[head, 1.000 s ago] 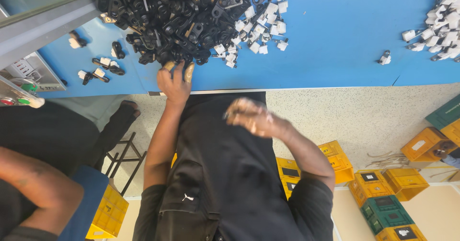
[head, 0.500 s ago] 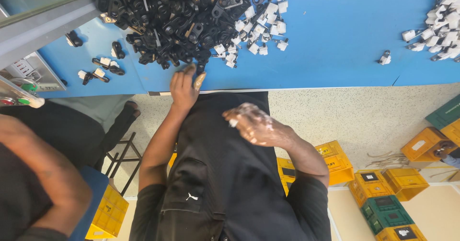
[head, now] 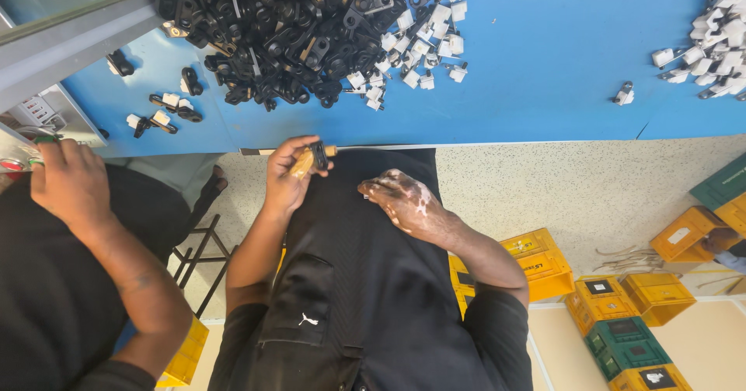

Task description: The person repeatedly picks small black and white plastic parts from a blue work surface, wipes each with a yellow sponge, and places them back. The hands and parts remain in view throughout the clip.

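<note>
My left hand has its fingers pinched on a small black clip, just below the blue worktop edge. Right hand flat on my lap, loosely spread, holding nothing. The clip looks light, rigid plastic; best gripped by its flat sides. A heap of black parts lies on the worktop; yellow crates on the floor beneath.

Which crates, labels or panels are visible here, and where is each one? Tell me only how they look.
Yellow crates: on the floor, lower middle, boxy, with dark labels.
Green crate: lower right, among more yellow ones, with a dark label.
Orange crate: right, with a white label.
Grey control panel: left edge, with small buttons.
</note>
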